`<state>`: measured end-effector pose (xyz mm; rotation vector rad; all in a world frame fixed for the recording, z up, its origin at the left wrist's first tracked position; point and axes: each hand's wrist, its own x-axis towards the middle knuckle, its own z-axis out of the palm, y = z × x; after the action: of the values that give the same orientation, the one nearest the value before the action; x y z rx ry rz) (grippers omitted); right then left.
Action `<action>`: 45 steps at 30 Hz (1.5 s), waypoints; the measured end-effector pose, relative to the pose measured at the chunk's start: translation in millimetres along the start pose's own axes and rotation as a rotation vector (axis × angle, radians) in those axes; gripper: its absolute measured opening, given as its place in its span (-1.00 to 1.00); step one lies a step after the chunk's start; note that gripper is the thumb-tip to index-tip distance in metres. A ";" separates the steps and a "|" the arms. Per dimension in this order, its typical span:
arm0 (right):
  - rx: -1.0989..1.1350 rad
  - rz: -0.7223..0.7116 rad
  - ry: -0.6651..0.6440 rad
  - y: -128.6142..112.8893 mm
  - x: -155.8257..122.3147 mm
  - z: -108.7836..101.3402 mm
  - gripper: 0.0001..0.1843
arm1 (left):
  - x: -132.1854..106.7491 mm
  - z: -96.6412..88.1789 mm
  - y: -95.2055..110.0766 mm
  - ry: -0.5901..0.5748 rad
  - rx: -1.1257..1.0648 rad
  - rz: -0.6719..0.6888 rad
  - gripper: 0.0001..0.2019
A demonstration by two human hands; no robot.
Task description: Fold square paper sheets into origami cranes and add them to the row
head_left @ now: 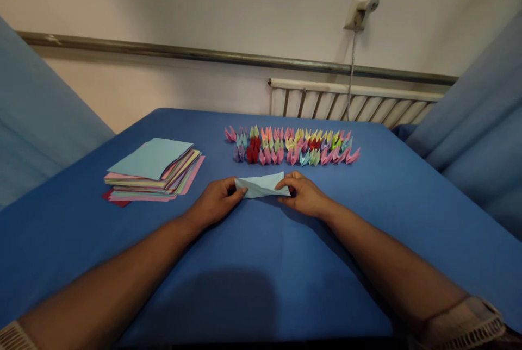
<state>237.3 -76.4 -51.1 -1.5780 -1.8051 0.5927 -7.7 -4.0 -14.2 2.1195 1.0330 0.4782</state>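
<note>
A light blue sheet of origami paper (pixel 261 185), folded and partly bent open, is held between my two hands just above the blue table. My left hand (pixel 217 198) pinches its left end, thumb on the near side. At the right end, my right hand (pixel 302 193) grips the paper with thumb and fingers. Behind the paper stand rows of small folded paper cranes (pixel 291 146) in pink, red, yellow, green, blue and purple. To the left of my left hand lies a stack of coloured paper sheets (pixel 153 170), with a light blue one on top.
The blue-covered table (pixel 253 241) reaches back to a wall with a metal pipe (pixel 196 54) and a white radiator (pixel 350 97). A cord hangs from the wall socket (pixel 359 12). Blue curtains (pixel 36 116) flank both sides.
</note>
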 end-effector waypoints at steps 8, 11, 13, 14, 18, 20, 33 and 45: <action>-0.215 0.136 0.117 -5.2 4.6 11.2 -0.74 | 7.2 0.7 -11.9 0.101 0.206 -0.062 -0.64; -0.282 0.185 0.191 -6.1 6.3 12.7 -0.71 | 7.4 1.6 -12.4 0.136 0.341 -0.034 -0.50; -0.296 0.182 0.254 -7.8 6.3 13.0 -0.57 | 5.2 4.9 -9.9 0.197 0.475 0.061 -0.40; -0.311 0.158 0.270 -9.4 5.6 13.1 -0.49 | 3.4 7.4 -7.8 0.215 0.542 0.128 -0.39; -0.427 -0.053 0.154 -22.3 -1.5 16.0 -0.52 | -7.9 20.6 3.3 0.005 0.656 0.389 -0.41; -0.445 -0.135 0.034 -30.1 -6.9 19.4 -0.55 | -13.7 26.0 7.5 -0.162 0.655 0.437 -0.26; -0.477 -0.024 -0.178 -40.2 -16.2 23.0 -0.13 | -16.5 16.7 -0.7 -0.194 0.768 0.158 0.00; -0.471 -0.096 -0.197 -35.1 -10.5 20.5 -0.25 | -5.7 28.5 11.9 -0.278 0.701 0.306 -0.05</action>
<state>199.0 -91.0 -42.0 -1.7662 -2.2788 0.2959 12.0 -26.2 -24.6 2.8835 0.7806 -0.0713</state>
